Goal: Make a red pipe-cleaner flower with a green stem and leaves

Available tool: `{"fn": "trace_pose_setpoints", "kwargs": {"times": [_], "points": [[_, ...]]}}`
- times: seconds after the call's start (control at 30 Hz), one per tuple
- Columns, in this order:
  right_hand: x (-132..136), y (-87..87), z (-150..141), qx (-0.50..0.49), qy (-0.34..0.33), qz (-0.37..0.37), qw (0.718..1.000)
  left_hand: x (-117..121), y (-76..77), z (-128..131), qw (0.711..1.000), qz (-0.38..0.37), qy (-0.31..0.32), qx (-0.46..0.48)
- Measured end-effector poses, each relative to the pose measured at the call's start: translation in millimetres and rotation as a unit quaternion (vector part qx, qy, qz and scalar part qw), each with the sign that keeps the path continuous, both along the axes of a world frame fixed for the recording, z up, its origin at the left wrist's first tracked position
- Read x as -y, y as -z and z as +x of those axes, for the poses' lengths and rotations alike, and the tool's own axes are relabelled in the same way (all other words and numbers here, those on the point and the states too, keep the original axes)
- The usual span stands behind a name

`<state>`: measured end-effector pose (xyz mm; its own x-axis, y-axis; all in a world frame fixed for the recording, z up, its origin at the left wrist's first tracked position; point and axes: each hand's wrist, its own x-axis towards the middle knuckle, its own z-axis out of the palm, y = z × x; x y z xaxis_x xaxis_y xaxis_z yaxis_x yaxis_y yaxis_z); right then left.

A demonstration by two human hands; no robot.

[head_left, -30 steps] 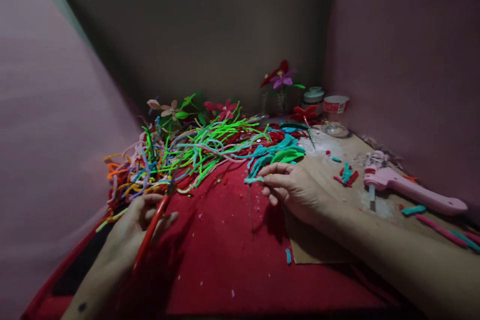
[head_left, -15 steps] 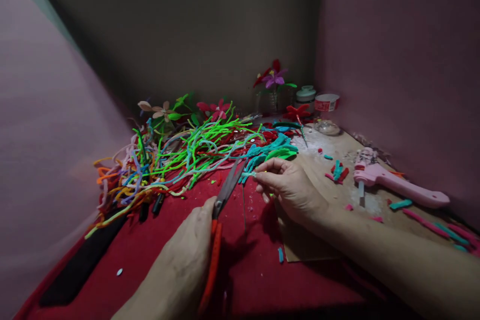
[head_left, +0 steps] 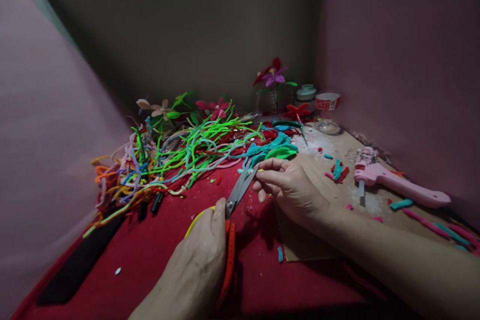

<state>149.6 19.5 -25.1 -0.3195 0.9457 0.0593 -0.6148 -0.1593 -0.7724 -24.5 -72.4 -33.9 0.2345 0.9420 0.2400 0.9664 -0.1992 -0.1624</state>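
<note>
My left hand (head_left: 202, 250) is wrapped round scissors (head_left: 240, 191) with orange and yellow handles. Their blades point up and away, slightly parted, with the tips beside the fingertips of my right hand. My right hand (head_left: 285, 185) is closed in a pinch on a short pale mint fuzzy strip (head_left: 242, 171), which sticks out leftward past the blades. Whether the blades touch it I cannot tell. A bit of yellow shows at the pinching fingertips. Just beyond, teal chenille loops (head_left: 266, 149) and green chenille loops (head_left: 282, 153) lie in a cluster.
A tangled heap of coloured chenille stems (head_left: 195, 145) spreads across the left and back. On the right a pink glue gun (head_left: 405, 190) lies on a brown board (head_left: 311, 245) among fuzzy scraps. Finished flowers (head_left: 274, 77), a lidded jar (head_left: 306, 92) and a red tub (head_left: 327, 101) stand behind.
The scissors and my left hand have moved right and a little forward, bringing the blades up to my right fingertips. The blades sit closer together. My right hand has barely moved.
</note>
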Motion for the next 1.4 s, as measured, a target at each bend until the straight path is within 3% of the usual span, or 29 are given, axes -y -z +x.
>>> {"fn": "trace_pose_setpoints", "kwargs": {"times": [0.2,0.4,0.57,0.87,1.2,1.4], "points": [[-1,4.1,-2,0.003,0.003,0.008,1.0,1,-13.5,6,0.998,-0.062,0.009,-0.004],[-2,5.5,-1,0.019,-0.007,0.015,1.0,0,-22.5,13,0.987,-0.153,-0.035,-0.023],[-2,5.8,0,0.019,-0.018,0.016,1.0,-1,-25.1,12,0.989,-0.134,-0.017,-0.062],[1,0.9,-2,0.012,-0.01,-0.005,1.0,-5,-29.7,12,0.976,-0.117,-0.048,-0.174],[1,2.8,0,0.012,-0.019,-0.006,1.0,-4,-37.5,7,0.975,-0.145,-0.035,-0.162],[2,3.0,-1,0.02,-0.026,-0.011,0.999,-5,-33.1,-1,0.983,-0.137,-0.02,-0.123]]}}
